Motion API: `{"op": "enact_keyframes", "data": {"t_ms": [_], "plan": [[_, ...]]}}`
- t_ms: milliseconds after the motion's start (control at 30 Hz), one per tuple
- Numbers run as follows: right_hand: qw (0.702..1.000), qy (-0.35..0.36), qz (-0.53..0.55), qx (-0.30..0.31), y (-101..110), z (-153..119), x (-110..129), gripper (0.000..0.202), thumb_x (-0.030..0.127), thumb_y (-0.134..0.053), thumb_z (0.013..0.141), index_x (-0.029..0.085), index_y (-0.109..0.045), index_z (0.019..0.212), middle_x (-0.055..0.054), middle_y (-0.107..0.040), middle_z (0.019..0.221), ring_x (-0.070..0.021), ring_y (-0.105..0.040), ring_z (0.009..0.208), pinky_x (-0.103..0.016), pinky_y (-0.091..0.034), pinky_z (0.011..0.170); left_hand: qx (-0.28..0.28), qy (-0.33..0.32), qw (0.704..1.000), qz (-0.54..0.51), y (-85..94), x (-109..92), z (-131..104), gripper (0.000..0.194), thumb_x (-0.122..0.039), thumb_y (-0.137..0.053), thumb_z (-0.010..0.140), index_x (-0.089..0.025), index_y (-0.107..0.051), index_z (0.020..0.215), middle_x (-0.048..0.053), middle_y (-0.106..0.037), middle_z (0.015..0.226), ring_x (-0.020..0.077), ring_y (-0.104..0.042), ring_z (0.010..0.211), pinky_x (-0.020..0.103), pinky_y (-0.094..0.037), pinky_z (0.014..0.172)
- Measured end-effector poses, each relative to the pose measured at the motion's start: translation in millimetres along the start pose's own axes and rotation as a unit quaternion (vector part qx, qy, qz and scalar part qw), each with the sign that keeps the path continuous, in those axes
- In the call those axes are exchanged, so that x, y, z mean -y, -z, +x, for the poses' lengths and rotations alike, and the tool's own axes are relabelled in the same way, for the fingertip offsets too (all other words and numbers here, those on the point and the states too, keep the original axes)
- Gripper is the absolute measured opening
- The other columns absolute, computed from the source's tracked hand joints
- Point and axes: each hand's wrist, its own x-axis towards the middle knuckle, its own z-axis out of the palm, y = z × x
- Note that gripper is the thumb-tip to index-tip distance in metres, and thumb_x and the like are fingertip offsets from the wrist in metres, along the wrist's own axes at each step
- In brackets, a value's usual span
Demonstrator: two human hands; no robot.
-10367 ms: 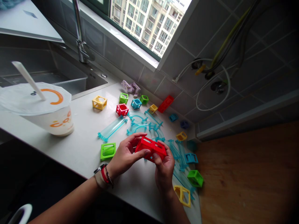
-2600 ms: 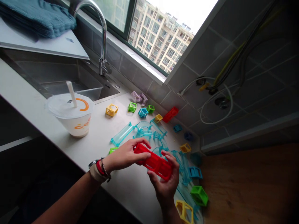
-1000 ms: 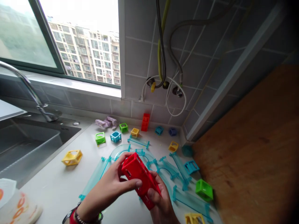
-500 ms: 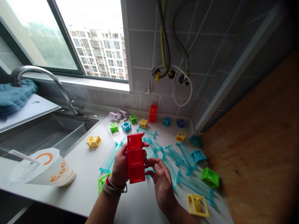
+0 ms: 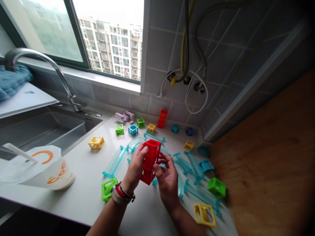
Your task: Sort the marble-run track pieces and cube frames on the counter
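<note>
A red tower of three joined cube blocks (image 5: pixel 149 161) is held above the counter, its open top tilted toward me. My left hand (image 5: pixel 135 165) grips it from the left, thumb near the top cube and the other fingers hidden behind. On the right side, my right hand (image 5: pixel 168 180) has its thumb and fingers closed on the same blocks. Below and behind the hands lie clear teal track pieces (image 5: pixel 114 162), straight and curved, partly covered by the hands. A green cube frame (image 5: pixel 108 189) rests beside my left wrist.
A second red tower (image 5: pixel 162 119) stands against the tiled wall. Loose cubes, such as a yellow one (image 5: pixel 96 142) and a green one (image 5: pixel 216 187), surround the tracks. A drink cup (image 5: pixel 49 170) with a straw stands at the left, near the sink (image 5: pixel 71 144). A wooden panel (image 5: pixel 265 164) borders the right.
The red tower has turned from showing its flat side to showing its open top and side. My right hand has come up and closed on its right side. The view shifted slightly.
</note>
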Motion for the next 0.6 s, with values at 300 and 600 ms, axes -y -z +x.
{"op": "enact_keyframes", "data": {"t_ms": [300, 600], "plan": [[0.994, -0.099, 0.056, 0.007, 12.4, -1.5, -9.3, 0.045, 0.043, -0.083, 0.080, 0.019, -0.069, 0.116, -0.008, -0.070, 0.108, -0.0221, -0.063, 0.096, -0.032, -0.055, 0.079, 0.013, 0.015, 0.999, 0.041, -0.6, 6.3, -3.5, 0.041, -0.047, -0.069, 0.091, -0.017, -0.067, 0.117, 0.008, -0.075, 0.111, 0.0252, -0.070, 0.096, 0.032, -0.053, 0.084], [0.975, -0.145, 0.165, 0.012, 11.2, -2.9, -6.5, 0.046, 0.042, -0.080, 0.083, 0.020, -0.068, 0.121, -0.009, -0.073, 0.113, -0.0212, -0.069, 0.092, -0.032, -0.057, 0.078, 0.059, 0.042, 0.995, 0.065, 11.2, -6.6, -11.1, 0.055, -0.051, -0.068, 0.092, -0.017, -0.062, 0.135, 0.013, -0.072, 0.126, 0.0292, -0.071, 0.106, 0.033, -0.057, 0.082]]}}
